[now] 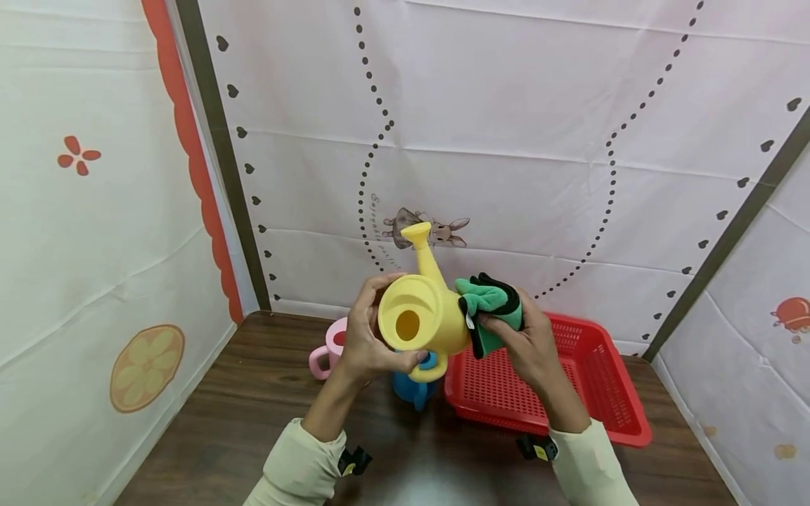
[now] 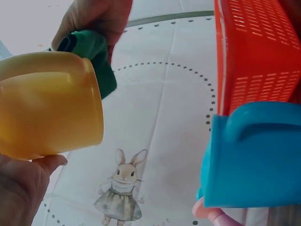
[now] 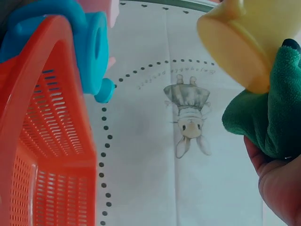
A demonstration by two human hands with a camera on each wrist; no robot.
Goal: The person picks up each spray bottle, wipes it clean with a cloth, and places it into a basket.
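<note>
- Three plastic watering cans: one yellow with a long spout (image 1: 452,323), held aloft to the left of the one red perforated plastic basket (image 1: 493,390); one blue (image 1: 405,388), just left of the basket; one pink (image 1: 333,353), farther left of the basket.
- One folded green plush cloth with black edging (image 1: 487,302), raised above the basket's left part and touching the yellow can.
- Two hands. The left hand (image 1: 367,341), left of the basket, grips the yellow can's body, its thumb toward the looped handle. The right hand (image 1: 528,344), above the basket, pinches the cloth between thumb and fingers against the can.
- Both forearms reach forward, angled inward; the can is tipped, its opening toward the head camera and its spout pointing up toward the wall.
- Two pale cream sleeves, with a small black device at each wrist.
- Beneath the basket, one brown wood-grain table (image 1: 209,436).
- Behind the basket, a white fabric wall (image 1: 500,105) printed with dotted lines, hearts and a rabbit in a dress; further printed panels stand to its left and right.
</note>
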